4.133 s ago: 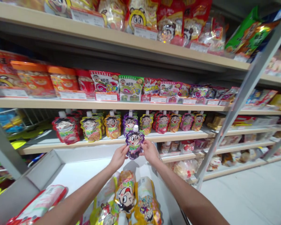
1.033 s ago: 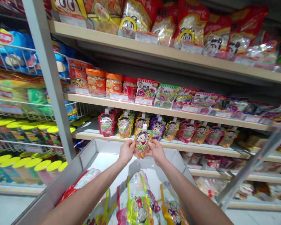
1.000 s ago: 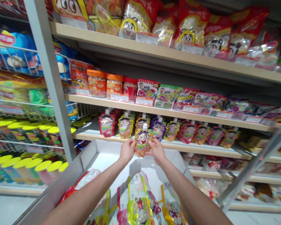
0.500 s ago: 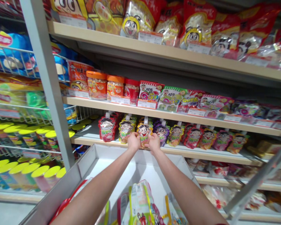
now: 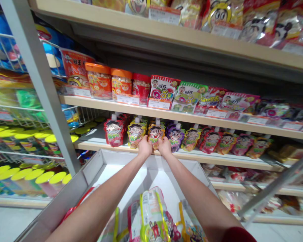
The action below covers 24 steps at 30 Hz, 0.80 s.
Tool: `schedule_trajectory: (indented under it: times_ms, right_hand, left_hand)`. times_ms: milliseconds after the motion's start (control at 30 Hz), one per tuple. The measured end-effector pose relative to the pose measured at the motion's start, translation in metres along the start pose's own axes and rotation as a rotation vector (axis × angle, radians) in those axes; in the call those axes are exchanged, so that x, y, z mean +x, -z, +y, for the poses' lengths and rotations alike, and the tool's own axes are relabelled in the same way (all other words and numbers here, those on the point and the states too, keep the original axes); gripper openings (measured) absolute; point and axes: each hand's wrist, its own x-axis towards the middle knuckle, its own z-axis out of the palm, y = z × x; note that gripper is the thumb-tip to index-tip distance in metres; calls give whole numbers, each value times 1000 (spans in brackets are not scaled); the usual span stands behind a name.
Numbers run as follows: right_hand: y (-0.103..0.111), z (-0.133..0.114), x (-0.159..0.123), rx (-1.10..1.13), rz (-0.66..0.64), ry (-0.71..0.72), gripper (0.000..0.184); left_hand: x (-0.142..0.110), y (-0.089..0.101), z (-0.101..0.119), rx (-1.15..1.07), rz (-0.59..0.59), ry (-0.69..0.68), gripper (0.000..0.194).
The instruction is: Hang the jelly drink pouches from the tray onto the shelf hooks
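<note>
My left hand (image 5: 144, 147) and my right hand (image 5: 165, 147) pinch the two sides of an orange jelly pouch (image 5: 156, 135) with a winking cartoon face and a white spout cap. The pouch stands upright at the front of the lower shelf, in a row of similar pouches. Just left of it is a yellow pouch (image 5: 136, 134), and beyond that a red pouch (image 5: 113, 131). A purple pouch (image 5: 175, 137) stands close to my right hand. My fingertips are partly hidden behind the pouch's edges.
Below my arms is a white open box (image 5: 131, 169) holding several bagged snacks (image 5: 151, 215). The shelf above carries orange-lidded jars (image 5: 98, 80) and gummy candy bags (image 5: 189, 95). A grey post (image 5: 40, 77) stands at left, and a slanted metal bar (image 5: 267, 191) at lower right.
The view has tilted down and come slightly closer to the shelf. Both hands stay on the orange pouch, which now sits more upright and in line with its neighbours.
</note>
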Motion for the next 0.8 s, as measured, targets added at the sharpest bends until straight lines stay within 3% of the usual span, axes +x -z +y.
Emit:
schedule_trajectory:
  times_ms: [200,367,533,667,800]
  right_hand:
    - [25,-5,-33,-230,-47,78,34]
    - [53,5,-102,-311,-295,198,38]
    - [84,13,-172,-402,-569,338,36]
    - [99,22,-198,-388,-743,396,39]
    - [105,36,-207,-417,-821,383,45]
  left_hand:
    - [-46,16,-19,-61,-153,-57,40]
    - [-100,39,-39,52,-389,-124,41]
    - [-141,62,-51,200,-618,-335,40]
    - [-163,73,-52,154,-776,-499,41]
    - [-173,76,-57,204,-803,-513,48]
